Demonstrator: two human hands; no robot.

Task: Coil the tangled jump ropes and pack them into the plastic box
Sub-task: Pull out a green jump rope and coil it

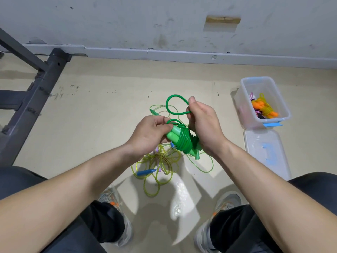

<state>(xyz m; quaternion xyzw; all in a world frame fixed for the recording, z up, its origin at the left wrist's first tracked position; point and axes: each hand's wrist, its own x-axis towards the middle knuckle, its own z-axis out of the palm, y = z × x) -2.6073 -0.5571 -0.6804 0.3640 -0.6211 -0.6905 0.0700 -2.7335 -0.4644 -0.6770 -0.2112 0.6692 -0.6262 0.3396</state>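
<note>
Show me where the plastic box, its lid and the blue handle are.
plastic box (256, 78), head view, far rim.
lid (255, 141), head view, bare white top.
blue handle (145, 172), head view, middle of the grip.

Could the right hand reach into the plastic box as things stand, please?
Probably yes: the plastic box sits open on that side, nothing between, though the right hand grips the green rope.

Green jump rope (183, 141) between hands (151, 136)
</note>
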